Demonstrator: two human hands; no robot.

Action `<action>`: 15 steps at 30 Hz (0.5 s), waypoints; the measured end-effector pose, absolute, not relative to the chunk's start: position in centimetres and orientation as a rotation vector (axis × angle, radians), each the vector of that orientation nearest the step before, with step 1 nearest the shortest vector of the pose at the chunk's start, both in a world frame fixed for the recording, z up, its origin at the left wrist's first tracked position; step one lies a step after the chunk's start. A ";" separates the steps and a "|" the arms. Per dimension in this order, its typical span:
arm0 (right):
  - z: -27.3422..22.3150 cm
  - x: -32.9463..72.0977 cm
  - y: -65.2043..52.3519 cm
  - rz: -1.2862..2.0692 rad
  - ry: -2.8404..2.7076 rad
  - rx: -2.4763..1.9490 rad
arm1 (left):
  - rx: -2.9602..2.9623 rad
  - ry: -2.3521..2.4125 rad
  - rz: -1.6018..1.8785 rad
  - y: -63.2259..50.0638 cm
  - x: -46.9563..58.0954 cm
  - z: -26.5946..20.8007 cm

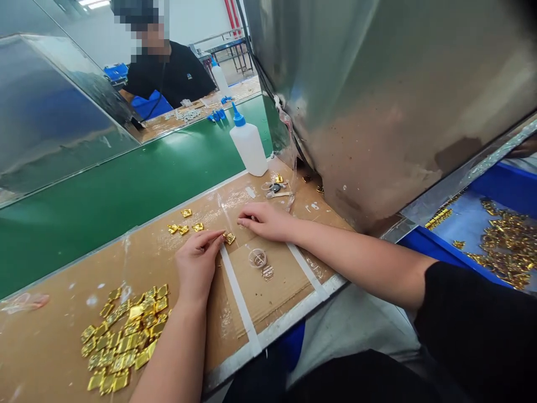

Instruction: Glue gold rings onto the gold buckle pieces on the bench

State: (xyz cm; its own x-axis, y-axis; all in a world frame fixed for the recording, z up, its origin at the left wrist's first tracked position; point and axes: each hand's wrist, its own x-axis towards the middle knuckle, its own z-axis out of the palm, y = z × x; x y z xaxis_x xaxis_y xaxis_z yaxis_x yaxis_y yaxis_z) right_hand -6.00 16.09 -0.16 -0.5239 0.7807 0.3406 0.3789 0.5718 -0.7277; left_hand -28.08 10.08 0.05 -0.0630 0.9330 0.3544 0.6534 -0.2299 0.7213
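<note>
My left hand (198, 263) is closed in a pinch, its thumb and forefinger on a small shiny gold metal piece (230, 238) just above the cardboard. A short way to the right, my right hand (268, 221) has its fingers curled together, palm down; whatever its fingertips may hold is too small to make out. Below it lies a small round clear dish (257, 258) with a little round striped piece (267, 272) beside it. Several more gold pieces (183, 229) are scattered beyond my left hand. A large pile of them (126, 336) lies left of my left forearm.
A white squeeze bottle (249, 148) with a blue nozzle stands at the bench's back edge. A large metal housing (398, 112) rises at right, above a blue bin (444, 249) of gold pieces. Across the green strip (138, 184), another person (176, 73) sits.
</note>
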 end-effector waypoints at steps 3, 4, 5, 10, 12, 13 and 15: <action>-0.2 -6.0 16.0 0.802 -2.143 -0.920 | 2.017 1.670 1.163 10.0 -27.8 0.4; -0.3 -6.0 16.0 0.808 -2.140 -0.921 | 2.050 1.661 1.156 10.0 -27.8 0.4; -0.3 -6.0 16.0 0.811 -2.132 -0.920 | 2.076 1.654 1.149 10.1 -27.8 0.4; -0.5 -6.4 16.5 0.873 -2.059 -0.858 | 2.151 1.648 1.163 10.3 -28.1 0.2; -0.5 -6.9 16.8 0.912 -2.046 -0.826 | 2.176 1.649 1.159 10.3 -28.2 0.1; -0.5 -7.2 16.9 0.922 -2.054 -0.812 | 2.185 1.653 1.156 10.3 -28.1 0.1; -0.4 -7.8 17.1 0.936 -2.085 -0.796 | 2.190 1.678 1.157 10.3 -28.1 0.0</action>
State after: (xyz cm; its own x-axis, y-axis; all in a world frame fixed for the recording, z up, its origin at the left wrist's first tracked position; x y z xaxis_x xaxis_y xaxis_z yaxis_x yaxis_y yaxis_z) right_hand -7.85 17.08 -0.40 -0.5612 0.7518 0.3461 0.2410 0.5485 -0.8007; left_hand -28.06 10.28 0.04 0.0768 0.8745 0.4789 0.7587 -0.3629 0.5409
